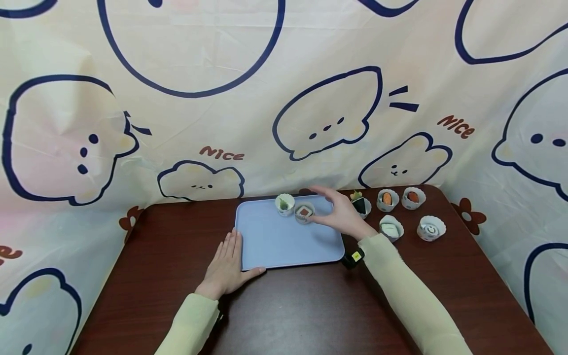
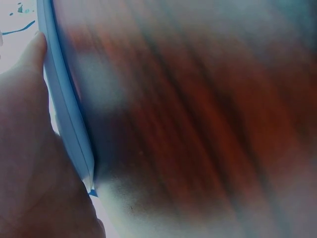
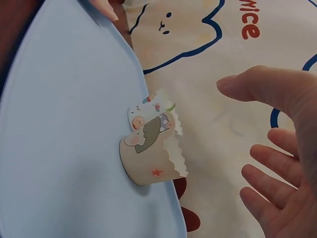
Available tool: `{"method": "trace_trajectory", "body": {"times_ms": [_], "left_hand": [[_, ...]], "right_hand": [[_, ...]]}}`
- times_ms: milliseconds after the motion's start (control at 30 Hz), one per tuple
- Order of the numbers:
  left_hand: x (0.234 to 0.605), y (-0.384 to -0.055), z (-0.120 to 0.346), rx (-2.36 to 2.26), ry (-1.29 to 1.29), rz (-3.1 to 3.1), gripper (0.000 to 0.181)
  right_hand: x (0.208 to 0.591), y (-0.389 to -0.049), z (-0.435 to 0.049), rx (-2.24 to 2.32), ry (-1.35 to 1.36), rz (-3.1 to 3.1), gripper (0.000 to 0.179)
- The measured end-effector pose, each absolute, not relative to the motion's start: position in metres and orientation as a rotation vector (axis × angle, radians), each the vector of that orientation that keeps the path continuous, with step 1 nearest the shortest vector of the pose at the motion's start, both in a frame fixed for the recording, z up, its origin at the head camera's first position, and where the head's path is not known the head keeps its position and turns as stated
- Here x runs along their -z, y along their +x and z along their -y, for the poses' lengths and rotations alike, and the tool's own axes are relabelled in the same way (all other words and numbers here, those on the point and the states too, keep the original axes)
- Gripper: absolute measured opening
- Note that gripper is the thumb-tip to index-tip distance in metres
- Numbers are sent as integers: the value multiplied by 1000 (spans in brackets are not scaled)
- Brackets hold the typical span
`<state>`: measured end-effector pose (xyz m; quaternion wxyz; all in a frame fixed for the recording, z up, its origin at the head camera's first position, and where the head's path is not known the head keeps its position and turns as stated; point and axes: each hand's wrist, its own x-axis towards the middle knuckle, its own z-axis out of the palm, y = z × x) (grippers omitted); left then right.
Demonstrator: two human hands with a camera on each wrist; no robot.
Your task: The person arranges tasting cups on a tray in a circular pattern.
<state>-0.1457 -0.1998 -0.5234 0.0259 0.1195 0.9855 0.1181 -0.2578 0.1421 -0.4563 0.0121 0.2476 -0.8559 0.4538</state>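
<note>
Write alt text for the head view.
A person's right hand is open beside two filled paper cups on a blue tray. The left hand lies at the tray's left edge; more filled cups stand to the right on a dark wooden table, before a cartoon-print cloth.

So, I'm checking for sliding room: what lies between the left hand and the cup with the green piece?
Only a bare stretch of the blue tray; the head view shows it between the left hand and that cup.
</note>
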Motion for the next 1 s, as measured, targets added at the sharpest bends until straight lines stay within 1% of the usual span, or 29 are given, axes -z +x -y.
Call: {"method": "trace_trajectory", "body": {"times_ms": [200, 433, 600, 1000], "left_hand": [[521, -146, 200, -377, 378, -3053, 127], [523, -146, 201, -365, 355, -3038, 127], [514, -143, 196, -361, 345, -3015, 124], [515, -142, 197, -347, 344, -3031, 125]], "right_hand": [[452, -250, -150, -1395, 757, 2663, 78], [453, -237, -167, -1379, 660, 2700, 82], [455, -228, -184, -1406, 603, 2669, 83], [465, -208, -229, -1376, 427, 2661, 84]]}}
